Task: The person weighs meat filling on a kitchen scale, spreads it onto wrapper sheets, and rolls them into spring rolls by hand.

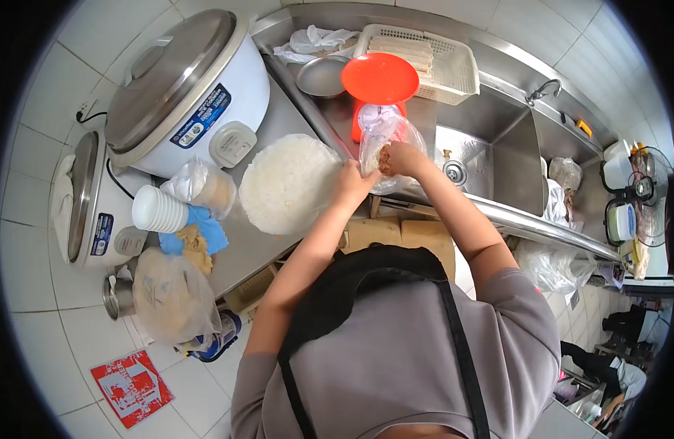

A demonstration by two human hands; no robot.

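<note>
A clear plastic bag [404, 132] with white rice and brown crumbly food [385, 159] inside is held in front of the red scale [381, 77]. My left hand [354, 183] is closed on the bag's lower left side. Bent into the bag's mouth, my right hand [405, 159] has its fingers closed at the brown food; the fingertips are partly hidden. Left of my left hand, a large round mound of white rice [289, 183] lies on the steel counter [238, 256].
Two rice cookers [198, 95] stand at left. Near them are stacked white cups [160, 208], a blue cloth [211, 233] and a bag of pale food [172, 296]. Behind the scale sit a metal bowl [322, 77] and a white basket [454, 66]. A steel sink [490, 154] is at right.
</note>
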